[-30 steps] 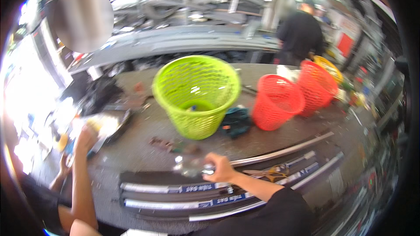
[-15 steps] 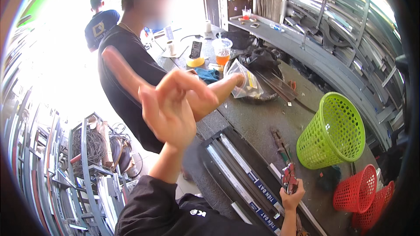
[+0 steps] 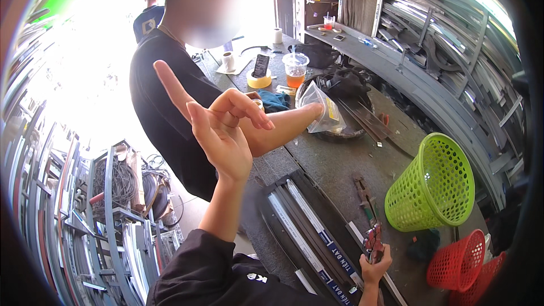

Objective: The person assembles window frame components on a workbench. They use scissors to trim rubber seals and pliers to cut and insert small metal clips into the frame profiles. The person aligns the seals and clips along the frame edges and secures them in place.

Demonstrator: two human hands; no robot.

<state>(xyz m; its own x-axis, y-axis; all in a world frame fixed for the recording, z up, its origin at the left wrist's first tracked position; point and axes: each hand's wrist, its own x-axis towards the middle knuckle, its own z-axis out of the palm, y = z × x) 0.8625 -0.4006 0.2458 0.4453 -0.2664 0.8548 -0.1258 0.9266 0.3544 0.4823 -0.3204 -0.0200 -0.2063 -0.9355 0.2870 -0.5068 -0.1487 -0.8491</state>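
Note:
My left hand (image 3: pixel 224 136) is raised in front of me, empty, with its index finger stretched out and the other fingers loosely bent. My right hand (image 3: pixel 375 265) grips a red-and-metal hand tool (image 3: pixel 373 242) whose exact kind I cannot make out. Beyond that tool, green-handled pliers (image 3: pixel 366 199) lie on the workbench (image 3: pixel 328 161). Left of my right hand rest long metal profiles (image 3: pixel 300 232) with blue-and-white labels. Across from me, a person in a dark shirt (image 3: pixel 164 107) reaches an arm to a clear plastic bag (image 3: pixel 324 114).
A green perforated basket (image 3: pixel 396 209) stands on the right, with red baskets (image 3: pixel 439 266) nearer me. Farther back are a cup of orange drink (image 3: pixel 295 71), a yellow tape roll (image 3: pixel 259 81) and a round black tray (image 3: pixel 362 130). Racks of metal lengths (image 3: pixel 447 62) line the right wall.
The view has shifted slightly. My left hand's fingers have turned and its index finger points more upward. My right hand still holds the red tool, and the other person's hand remains at the bag.

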